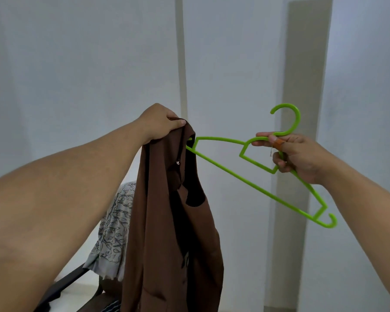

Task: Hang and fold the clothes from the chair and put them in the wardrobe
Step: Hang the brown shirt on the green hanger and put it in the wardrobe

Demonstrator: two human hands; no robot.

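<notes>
A brown garment hangs down from my left hand, which pinches it at its top edge at chest height. My right hand grips a bright green plastic hanger just below its hook. The hanger tilts down to the right, and its left tip pokes into the garment's neck opening. A grey cloth with a leaf print lies draped over the dark chair behind and below the brown garment. The garment's lower part runs out of the frame.
White walls fill the background, with a corner seam behind my left hand and a grey-beige vertical panel at the right. Pale floor shows beside the chair.
</notes>
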